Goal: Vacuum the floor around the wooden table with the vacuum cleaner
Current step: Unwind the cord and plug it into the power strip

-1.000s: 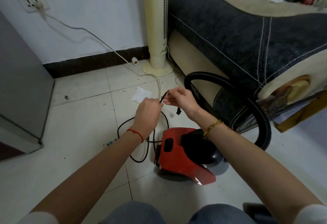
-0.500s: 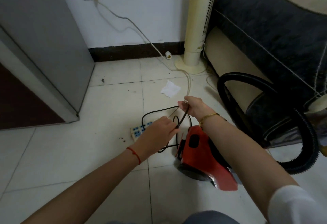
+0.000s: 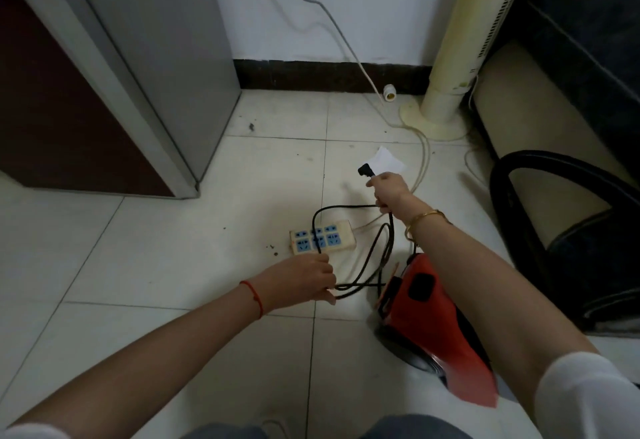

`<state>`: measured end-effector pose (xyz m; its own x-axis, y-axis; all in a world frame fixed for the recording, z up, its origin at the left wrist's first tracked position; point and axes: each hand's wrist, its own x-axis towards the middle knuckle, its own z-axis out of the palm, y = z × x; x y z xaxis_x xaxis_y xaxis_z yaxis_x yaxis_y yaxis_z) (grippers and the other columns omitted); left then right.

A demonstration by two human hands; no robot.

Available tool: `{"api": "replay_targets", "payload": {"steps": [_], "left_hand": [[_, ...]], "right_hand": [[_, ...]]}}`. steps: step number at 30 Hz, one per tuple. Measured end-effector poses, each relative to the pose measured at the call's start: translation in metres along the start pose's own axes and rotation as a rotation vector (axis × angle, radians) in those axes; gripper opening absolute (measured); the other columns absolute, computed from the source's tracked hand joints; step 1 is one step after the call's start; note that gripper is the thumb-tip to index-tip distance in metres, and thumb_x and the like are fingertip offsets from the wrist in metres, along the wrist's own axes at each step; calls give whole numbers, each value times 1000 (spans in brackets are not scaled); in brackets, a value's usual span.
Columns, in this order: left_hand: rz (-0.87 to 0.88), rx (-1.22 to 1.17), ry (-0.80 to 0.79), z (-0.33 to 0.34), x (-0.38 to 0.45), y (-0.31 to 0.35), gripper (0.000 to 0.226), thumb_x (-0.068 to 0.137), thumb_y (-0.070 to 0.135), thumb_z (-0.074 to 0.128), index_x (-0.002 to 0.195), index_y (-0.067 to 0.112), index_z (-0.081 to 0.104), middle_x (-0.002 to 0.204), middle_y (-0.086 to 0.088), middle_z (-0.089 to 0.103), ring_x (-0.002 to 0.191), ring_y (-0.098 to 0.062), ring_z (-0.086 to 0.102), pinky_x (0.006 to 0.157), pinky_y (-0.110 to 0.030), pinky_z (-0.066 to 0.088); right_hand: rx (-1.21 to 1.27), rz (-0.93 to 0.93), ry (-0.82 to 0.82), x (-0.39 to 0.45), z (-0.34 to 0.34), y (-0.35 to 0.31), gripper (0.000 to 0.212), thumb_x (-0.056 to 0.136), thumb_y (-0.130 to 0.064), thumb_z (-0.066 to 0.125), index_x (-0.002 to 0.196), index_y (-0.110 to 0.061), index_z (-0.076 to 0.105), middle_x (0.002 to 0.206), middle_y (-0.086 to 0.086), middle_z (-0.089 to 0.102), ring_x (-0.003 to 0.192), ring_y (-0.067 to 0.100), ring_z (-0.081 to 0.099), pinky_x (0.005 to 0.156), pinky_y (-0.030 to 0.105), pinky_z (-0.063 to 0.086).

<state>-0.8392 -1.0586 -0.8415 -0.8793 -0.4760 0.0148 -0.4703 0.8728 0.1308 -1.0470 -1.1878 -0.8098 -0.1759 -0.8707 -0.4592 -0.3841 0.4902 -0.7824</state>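
Down on the pale tiled floor (image 3: pixel 166 265), seen from the head camera, I count one red vacuum cleaner (image 3: pixel 433 327), one black power cord (image 3: pixel 377 251) in loose loops, one black plug (image 3: pixel 365 170), one white power strip (image 3: pixel 322 241) with six blue sockets, and two hands. The right hand (image 3: pixel 389 190) has its fingers curled round the cord just below the plug, which sticks up past the thumb. The left hand (image 3: pixel 308 282) has its fingers clamped on the cord's lower loops, just in front of the strip. The vacuum cleaner lies by the right forearm, its black hose (image 3: pixel 519 203) arching to the right.

Half a second ago both hands were close together on the cord; now they are spread apart, the plug is free and raised, and the strip lies fully in view.

A grey cabinet (image 3: pixel 156 67) stands left, a cream tower fan (image 3: pixel 460 57) at the white wall, a dark sofa (image 3: pixel 588 57) right, and a white tissue (image 3: pixel 389 161) on the tiles.
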Motion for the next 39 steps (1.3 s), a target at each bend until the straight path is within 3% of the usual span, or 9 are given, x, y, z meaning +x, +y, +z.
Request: {"api": "replay_targets", "payload": {"steps": [4, 7, 9, 12, 15, 19, 23, 32, 39], "left_hand": [[-258, -1, 71, 28, -14, -28, 34, 92, 36, 52, 72, 13, 66, 72, 0, 65, 74, -18, 60, 63, -28, 54], [-612, -70, 66, 49, -21, -54, 22, 89, 24, 61, 96, 4, 67, 91, -11, 65, 91, -26, 56, 75, -39, 53], [-729, -112, 49, 59, -23, -67, 28, 87, 24, 64, 108, 4, 65, 99, -11, 63, 98, -27, 53, 82, -38, 49], [-823, -165, 50, 75, -22, -82, 41, 85, 28, 67, 119, 8, 59, 110, -9, 59, 105, -25, 49, 85, -32, 44], [-869, -192, 8, 92, -18, -94, 52, 84, 32, 67, 129, 10, 50, 120, -7, 53, 111, -23, 45, 90, -29, 40], [-880, -206, 17, 110, -13, -107, 70, 81, 34, 69, 140, 10, 40, 132, -6, 47, 117, -23, 42, 94, -29, 39], [-877, -250, 14, 121, -8, -116, 77, 80, 35, 71, 142, 6, 36, 137, -9, 44, 121, -25, 40, 97, -31, 38], [-880, -281, 74, 134, -1, -127, 72, 75, 36, 75, 135, 9, 46, 129, -7, 49, 117, -22, 43, 93, -29, 38], [-885, -314, 122, 135, 0, -129, 64, 70, 32, 79, 124, 9, 53, 119, -7, 55, 110, -23, 46, 87, -28, 39]], "right_hand": [[-463, -325, -9, 5, 18, 3, 27, 98, -31, 42, 103, -15, 64, 91, 6, 59, 69, 21, 51, 56, 28, 37], [-715, -461, -65, 5, 34, 8, 28, 98, -35, 42, 110, -23, 64, 91, 4, 63, 77, 23, 57, 59, 28, 39], [-856, -517, -92, 7, 46, 12, 27, 97, -36, 43, 109, -27, 66, 94, 2, 67, 84, 24, 61, 63, 27, 41], [-1005, -607, -99, 15, 66, 20, 28, 93, -29, 44, 93, -22, 70, 87, 1, 68, 80, 24, 64, 55, 24, 36], [-1137, -705, -110, 27, 90, 31, 26, 88, -21, 45, 81, -19, 70, 85, -1, 66, 76, 24, 63, 53, 23, 31], [-1250, -781, -142, 46, 117, 41, 23, 89, -22, 49, 91, -20, 72, 93, -1, 67, 84, 20, 63, 59, 26, 41], [-1301, -847, -186, 57, 135, 46, 21, 90, -19, 50, 97, -18, 70, 98, 2, 66, 90, 21, 62, 61, 28, 34], [-1558, -925, -297, 56, 149, 34, 8, 90, -12, 53, 92, -11, 61, 99, 3, 64, 90, 22, 62, 62, 30, 34], [-1600, -975, -393, 45, 159, 24, 13, 91, -7, 48, 100, -8, 59, 105, 7, 65, 96, 25, 63, 69, 30, 37]]}}
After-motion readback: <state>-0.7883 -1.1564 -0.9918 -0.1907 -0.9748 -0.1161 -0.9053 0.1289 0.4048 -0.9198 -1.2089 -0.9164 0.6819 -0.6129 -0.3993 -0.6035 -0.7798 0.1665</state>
